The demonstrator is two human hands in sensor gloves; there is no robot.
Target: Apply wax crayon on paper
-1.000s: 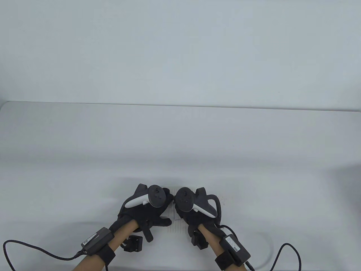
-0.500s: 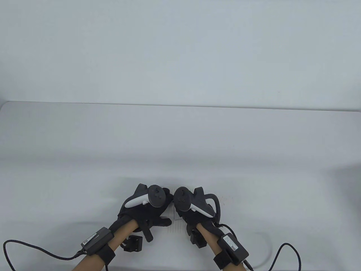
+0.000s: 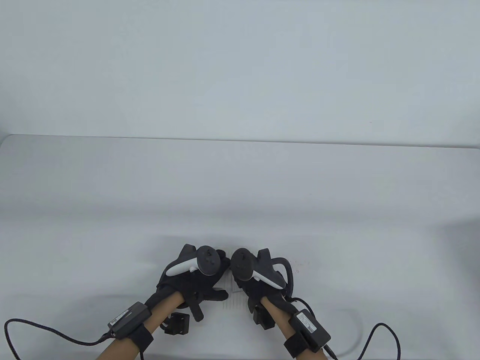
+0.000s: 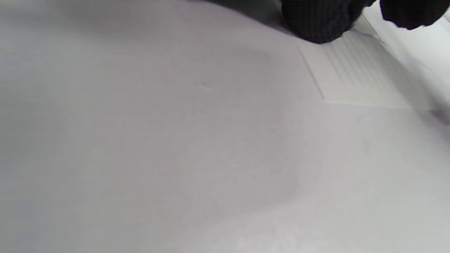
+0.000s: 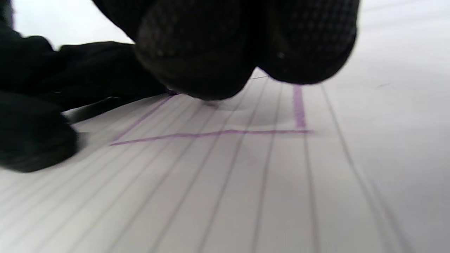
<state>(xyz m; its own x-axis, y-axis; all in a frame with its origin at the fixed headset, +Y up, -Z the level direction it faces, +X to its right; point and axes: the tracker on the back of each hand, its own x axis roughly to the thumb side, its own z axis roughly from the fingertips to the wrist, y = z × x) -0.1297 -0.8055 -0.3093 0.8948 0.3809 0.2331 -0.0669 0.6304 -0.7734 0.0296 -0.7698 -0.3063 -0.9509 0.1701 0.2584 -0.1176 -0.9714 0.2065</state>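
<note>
Nearest the bottom edge of the table view, two bare forearms with strapped sensor boxes and trailing cables come in, and a small black bracket (image 3: pixel 176 323) lies on the bench (image 3: pixel 240 180) just beside the left wrist.

A little farther in, the left hand (image 3: pixel 195 279) lies flat with its fingers spread over the left part of the lined paper (image 3: pixel 233 298), pressing it down. The left wrist view shows a gloved fingertip (image 4: pixel 318 21) resting at the sheet's edge.

The right hand (image 3: pixel 258 279) sits just beside it, fingers bunched low over the sheet. In the right wrist view the curled fingertips (image 5: pixel 197 52) nearly touch the paper, but the crayon itself is hidden behind them (I cannot tell for certain that it is being pinched, though the posture suggests a writing grip).

Purple crayon lines (image 5: pixel 211 134) already mark the paper: one long stroke running across the ruled lines, a thicker short stroke meeting it at the right end, and a fainter slanted stroke at the left running up under the hand. Together they look like three sides of a box.

So wax has been laid down and the task is well under way; what appears to be left is closing the outline, and perhaps filling it.

Beyond the hands, the bench runs back to a pale wall.
</note>
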